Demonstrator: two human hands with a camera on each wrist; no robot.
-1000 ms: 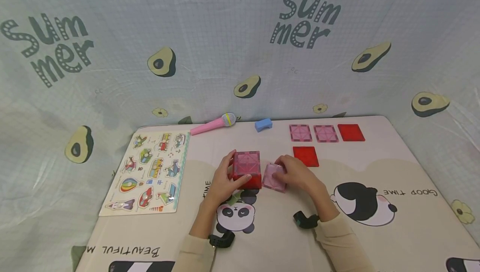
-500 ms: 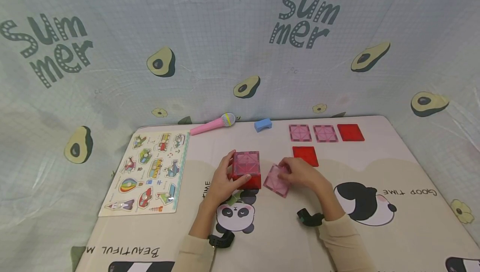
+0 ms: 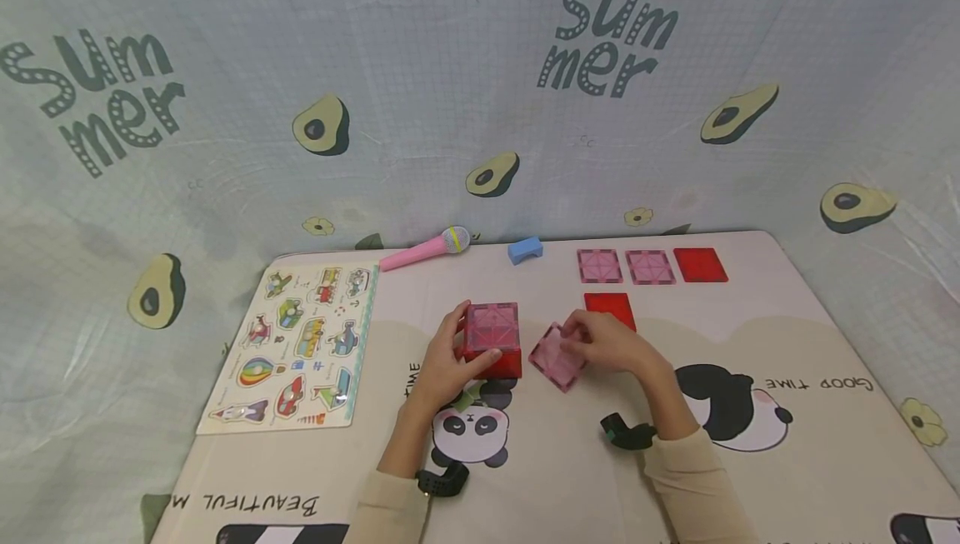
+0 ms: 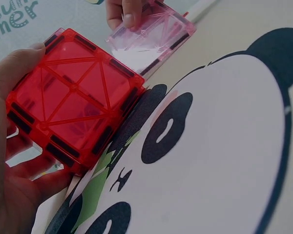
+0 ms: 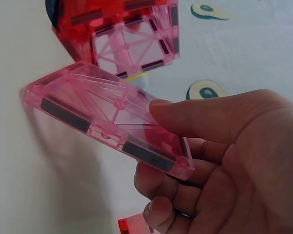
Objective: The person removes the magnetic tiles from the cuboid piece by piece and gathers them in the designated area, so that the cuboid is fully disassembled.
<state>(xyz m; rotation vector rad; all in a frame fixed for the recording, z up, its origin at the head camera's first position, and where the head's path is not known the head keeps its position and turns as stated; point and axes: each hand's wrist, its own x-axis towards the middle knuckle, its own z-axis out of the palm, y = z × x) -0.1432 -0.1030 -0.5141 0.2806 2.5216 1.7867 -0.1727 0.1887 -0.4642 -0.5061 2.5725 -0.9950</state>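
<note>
My left hand (image 3: 442,371) grips a box of see-through magnetic tiles (image 3: 492,329), fingers along its far left side and thumb across the near side. Its top is pink, and a red side (image 4: 74,87) faces the left wrist camera. To the right of the box, my right hand (image 3: 613,346) pinches a loose pink magnetic tile (image 3: 555,359) between thumb and fingers. The tile is tilted and apart from the box in the head view. In the right wrist view, the thumb lies over one face of this pink tile (image 5: 105,105).
Two pink tiles (image 3: 599,267) and a red tile (image 3: 701,265) lie in a row at the back right. Another red tile (image 3: 609,311) is partly behind my right hand. A pink toy microphone (image 3: 427,250), a blue block (image 3: 525,250) and a picture puzzle board (image 3: 292,348) lie farther left.
My right hand has shifted a little to the right with the pink tile, which has turned so that a corner points toward me. The left hand and the box have stayed put.
</note>
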